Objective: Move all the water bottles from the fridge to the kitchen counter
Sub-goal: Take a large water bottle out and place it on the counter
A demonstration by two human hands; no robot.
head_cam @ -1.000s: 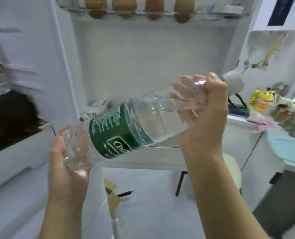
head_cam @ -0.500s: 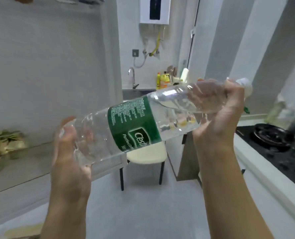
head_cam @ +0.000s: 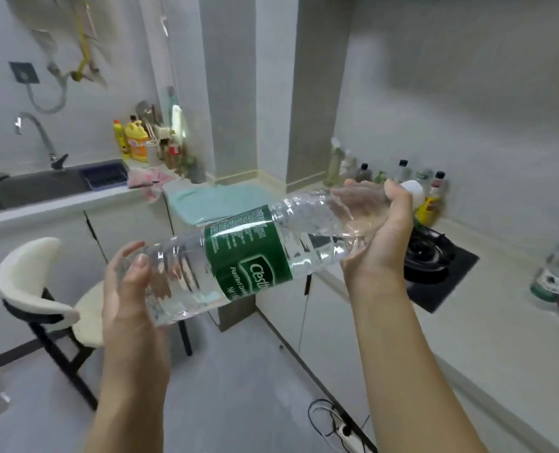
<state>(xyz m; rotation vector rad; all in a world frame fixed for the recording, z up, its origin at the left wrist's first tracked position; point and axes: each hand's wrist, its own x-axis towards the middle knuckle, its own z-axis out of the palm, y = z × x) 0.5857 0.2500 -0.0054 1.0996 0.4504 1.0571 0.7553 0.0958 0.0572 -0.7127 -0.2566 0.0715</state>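
- Water bottle [head_cam: 248, 253]: held in mid-air, nearly level, cap far right, short of the surface [head_cam: 468, 322] on the right.
- Left grip [head_cam: 131, 289] wraps the base; right grip [head_cam: 379, 237] is curled round the neck.
- Judged full, heavy, smooth and thin-walled: support both ends.

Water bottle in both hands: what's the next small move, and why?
Probably swing the water bottle right, past the stove, and stand it on the bare counter near the other bottle standing there. It is tilted in mid-air, left hand cupping its base, right hand gripping its neck.
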